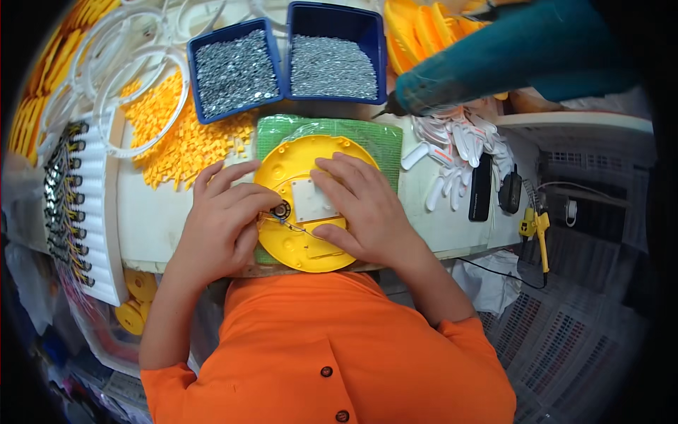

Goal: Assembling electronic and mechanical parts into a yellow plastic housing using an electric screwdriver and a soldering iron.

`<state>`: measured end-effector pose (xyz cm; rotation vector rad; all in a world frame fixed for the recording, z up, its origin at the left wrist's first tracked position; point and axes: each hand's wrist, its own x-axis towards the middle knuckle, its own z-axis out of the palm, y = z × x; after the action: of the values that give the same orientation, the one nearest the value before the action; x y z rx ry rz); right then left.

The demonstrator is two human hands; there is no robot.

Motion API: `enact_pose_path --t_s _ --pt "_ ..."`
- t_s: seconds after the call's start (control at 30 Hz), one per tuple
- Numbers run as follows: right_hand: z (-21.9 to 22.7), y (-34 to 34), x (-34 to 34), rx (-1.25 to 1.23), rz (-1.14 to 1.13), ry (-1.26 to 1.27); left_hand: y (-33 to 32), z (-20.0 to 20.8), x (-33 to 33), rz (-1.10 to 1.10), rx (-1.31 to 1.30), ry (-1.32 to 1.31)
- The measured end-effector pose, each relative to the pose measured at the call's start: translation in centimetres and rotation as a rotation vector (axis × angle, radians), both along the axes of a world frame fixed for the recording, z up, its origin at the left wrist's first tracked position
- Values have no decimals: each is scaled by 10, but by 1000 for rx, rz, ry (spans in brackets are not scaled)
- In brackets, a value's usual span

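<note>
The yellow round shell (282, 249) lies at the centre of the frame, and from my seat far off I can see both bare hands on it. The left hand (224, 212), just left of centre, has its forefinger tip touching a black round part (282, 210) on the shell's left side; its other fingers stand apart and bent, and I cannot tell whether the thumb helps to pinch that part. The right hand (373, 212), right of centre, is spread: its upper fingertips reach the edge of a white box (307, 201) set in the middle of the shell, while its thumb sits apart, lower, near thin wires (296, 227) that run from the black round part. Beneath the shell I make out a green mat (390, 141) on a pale table (438, 233). At the top of the frame I have two blue bins (339, 21) side by side, both holding small metal pieces (332, 67). To their left I see a heap of small yellow pieces (191, 154) and white rings (186, 81) overlapping it; at the far left, black parts with coloured wires (67, 191) line a white ridged block (104, 233). In the upper right a teal tool (494, 53) points its tip toward the mat, above a pile of white pieces (466, 138). Just beside that pile I find a black flat slab (481, 189), a smaller black device (510, 193) and, farther right, a yellow-handled tool (542, 233) on a cord. An orange shirt (360, 339) fills the bottom of the frame
</note>
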<state>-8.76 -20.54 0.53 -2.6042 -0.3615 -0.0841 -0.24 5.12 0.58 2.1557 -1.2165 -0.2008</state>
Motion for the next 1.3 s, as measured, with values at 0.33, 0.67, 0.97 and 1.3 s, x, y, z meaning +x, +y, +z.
enact_pose_path --t_s 0.33,0.67,0.97,1.3 --pt "-19 -81 -9 -334 -836 163 -19 -13 -33 283 -162 174" --pt "-18 -74 -7 4 -918 -45 -21 -35 -39 356 -170 92" --pt "-11 -16 62 158 -127 -146 -17 -40 -28 282 -211 87" --pt "-15 -16 58 -28 -78 -162 -19 -41 -27 261 -222 73"
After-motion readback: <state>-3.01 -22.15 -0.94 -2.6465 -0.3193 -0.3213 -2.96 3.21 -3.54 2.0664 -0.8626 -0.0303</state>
